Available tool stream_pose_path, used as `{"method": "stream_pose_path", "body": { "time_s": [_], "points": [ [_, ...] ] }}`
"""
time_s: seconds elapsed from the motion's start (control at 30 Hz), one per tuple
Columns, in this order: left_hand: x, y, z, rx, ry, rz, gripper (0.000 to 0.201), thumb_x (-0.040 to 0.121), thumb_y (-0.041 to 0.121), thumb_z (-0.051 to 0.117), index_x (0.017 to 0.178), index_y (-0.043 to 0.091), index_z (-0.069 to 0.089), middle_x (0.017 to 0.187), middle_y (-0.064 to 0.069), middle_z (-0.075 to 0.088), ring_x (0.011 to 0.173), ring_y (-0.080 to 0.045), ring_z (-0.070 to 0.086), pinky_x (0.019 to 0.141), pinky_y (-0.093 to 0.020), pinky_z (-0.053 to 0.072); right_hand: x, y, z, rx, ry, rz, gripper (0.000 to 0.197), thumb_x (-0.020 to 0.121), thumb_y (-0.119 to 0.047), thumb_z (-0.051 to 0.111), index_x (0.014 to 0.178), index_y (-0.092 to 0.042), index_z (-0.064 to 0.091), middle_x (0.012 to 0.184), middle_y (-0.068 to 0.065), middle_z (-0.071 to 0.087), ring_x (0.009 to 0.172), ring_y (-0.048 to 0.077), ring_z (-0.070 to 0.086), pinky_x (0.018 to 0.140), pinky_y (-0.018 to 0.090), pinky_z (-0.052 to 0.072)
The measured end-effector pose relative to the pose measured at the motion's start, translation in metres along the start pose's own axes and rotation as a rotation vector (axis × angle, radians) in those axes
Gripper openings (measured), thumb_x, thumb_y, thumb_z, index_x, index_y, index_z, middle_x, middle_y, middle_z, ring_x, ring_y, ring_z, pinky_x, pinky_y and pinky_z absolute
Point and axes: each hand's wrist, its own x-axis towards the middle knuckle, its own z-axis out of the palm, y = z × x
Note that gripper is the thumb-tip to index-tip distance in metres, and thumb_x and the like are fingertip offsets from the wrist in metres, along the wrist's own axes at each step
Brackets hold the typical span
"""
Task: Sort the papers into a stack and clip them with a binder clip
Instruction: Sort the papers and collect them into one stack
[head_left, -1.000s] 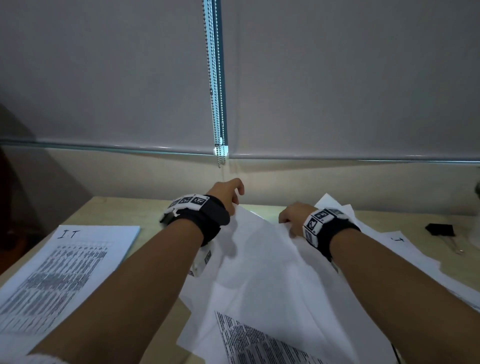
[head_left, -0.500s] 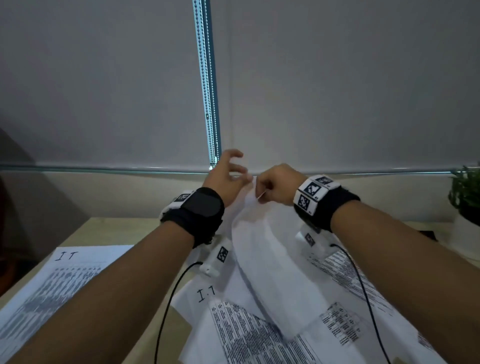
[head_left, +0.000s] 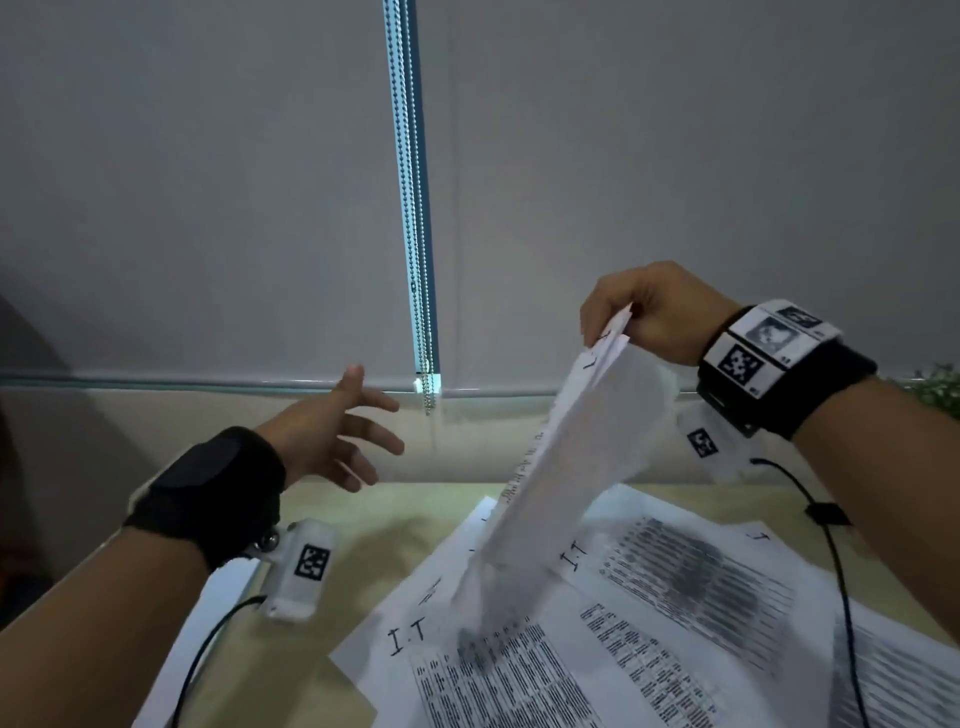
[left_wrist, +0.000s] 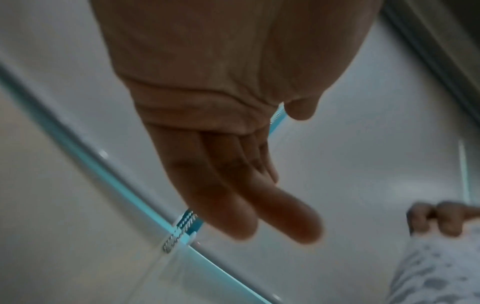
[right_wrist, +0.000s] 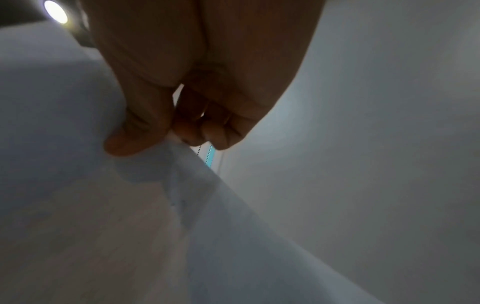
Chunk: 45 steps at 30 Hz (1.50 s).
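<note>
Two bare forearms reach forward, each wearing a black wrist strap. The left hand (head_left: 332, 431) is raised, fingers spread and relaxed, holding nothing. The right hand (head_left: 649, 317) is lifted higher, thumb and curled fingers pinched together in a tight grip.

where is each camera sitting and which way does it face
Head: worn on the head, looking forward and down at the desk, loose papers and window blind; both forearms show, the left hand open, the right hand pinching the lifted sheet.
Left wrist: under the left palm, facing along straight fingers to the blind.
Right wrist: under the right palm, facing its grip on the sheet.
Shared: the left wrist and head views both show the right hand and the bead chain.
</note>
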Motion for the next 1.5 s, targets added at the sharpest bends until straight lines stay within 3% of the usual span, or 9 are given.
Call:
{"method": "stream_pose_path", "body": {
  "time_s": [0.1,0.3,0.47,0.6,0.73,0.97,1.17,1.37,1.5],
  "points": [
    [0.014,0.005,0.012,0.19,0.09,0.142,0.056,0.082,0.056,0.061,0.124,0.021,0.047,0.111,-0.006,0.067,0.087,-0.021,0.067,0.07,-0.035,0.053,-0.009,-0.004,0.002,0.174,-0.009,-0.037,0.058,0.067,0.021,0.062,0.06,-0.037,0.07,0.083,-0.015,0.07,0.079,0.004,0.065,0.075,0.015,0.046],
    [0.035,-0.026,0.059,-0.127,-0.045,0.061,0.154,0.011,0.075,0.079,0.145,0.025,0.019,0.145,-0.008,0.041,0.132,-0.027,0.04,0.104,-0.04,0.033,-0.032,-0.033,0.013,0.636,-0.035,-0.128,0.012,0.057,-0.019,0.085,0.059,-0.021,0.073,0.088,-0.003,0.074,0.084,0.017,0.068,0.077,0.027,0.053],
    [0.031,-0.057,0.083,-0.253,-0.427,0.165,0.101,0.051,0.044,0.089,0.131,-0.001,0.049,0.131,-0.024,0.056,0.119,-0.04,0.055,0.099,-0.047,0.046,-0.048,-0.027,0.023,0.822,-0.031,-0.019,0.021,0.05,-0.033,0.086,0.055,-0.018,0.072,0.086,0.001,0.074,0.085,0.017,0.068,0.074,0.032,0.056],
    [0.029,-0.06,0.083,-0.419,-0.16,0.28,0.093,0.037,0.03,0.096,0.115,-0.005,0.061,0.114,-0.022,0.067,0.103,-0.035,0.065,0.081,-0.036,0.055,-0.049,-0.024,0.031,0.88,0.183,0.233,0.013,0.069,-0.039,0.067,0.059,-0.032,0.071,0.081,-0.011,0.074,0.07,-0.003,0.068,0.068,0.014,0.053],
    [0.037,-0.066,0.066,-0.46,0.153,0.35,0.09,0.031,0.033,0.096,0.11,0.004,0.066,0.106,-0.012,0.073,0.101,-0.03,0.068,0.083,-0.036,0.056,-0.073,0.001,0.041,0.922,0.23,0.571,0.041,0.096,-0.041,0.029,0.117,-0.024,0.059,0.081,-0.015,0.071,0.066,-0.014,0.064,0.057,0.004,0.048],
    [0.038,-0.076,0.07,-0.446,0.252,0.313,0.07,0.047,0.023,0.093,0.11,0.013,0.065,0.104,-0.003,0.074,0.1,-0.024,0.069,0.09,-0.041,0.052,-0.09,0.039,0.085,0.546,0.072,0.685,0.057,0.049,-0.026,0.087,0.1,-0.005,0.07,0.102,0.008,0.073,0.096,0.028,0.069,0.092,0.049,0.051],
    [0.037,-0.063,0.059,-0.4,0.224,0.247,0.009,0.087,0.024,0.062,0.093,0.02,0.068,0.077,0.002,0.075,0.067,-0.016,0.069,0.053,-0.026,0.052,-0.092,0.063,0.077,0.225,0.175,0.714,0.03,0.067,-0.009,0.081,0.094,-0.008,0.069,0.099,0.008,0.071,0.094,0.026,0.067,0.089,0.042,0.052],
    [0.04,-0.045,0.045,-0.416,0.123,0.224,0.02,0.071,0.018,0.072,0.088,0.021,0.064,0.079,-0.001,0.072,0.063,-0.017,0.066,0.058,-0.028,0.053,-0.092,0.055,0.067,0.528,0.273,0.67,0.032,0.065,-0.007,0.082,0.092,-0.017,0.069,0.097,0.008,0.073,0.09,0.024,0.07,0.089,0.044,0.052],
    [0.037,-0.047,0.054,-0.446,0.036,0.179,0.04,0.06,0.038,0.077,0.095,0.021,0.07,0.087,0.001,0.074,0.073,-0.016,0.069,0.065,-0.031,0.054,-0.1,0.063,0.069,0.748,0.265,0.667,0.082,0.029,-0.037,0.093,0.102,-0.01,0.068,0.097,0.009,0.075,0.088,0.023,0.072,0.07,0.031,0.055]
  ]
}}
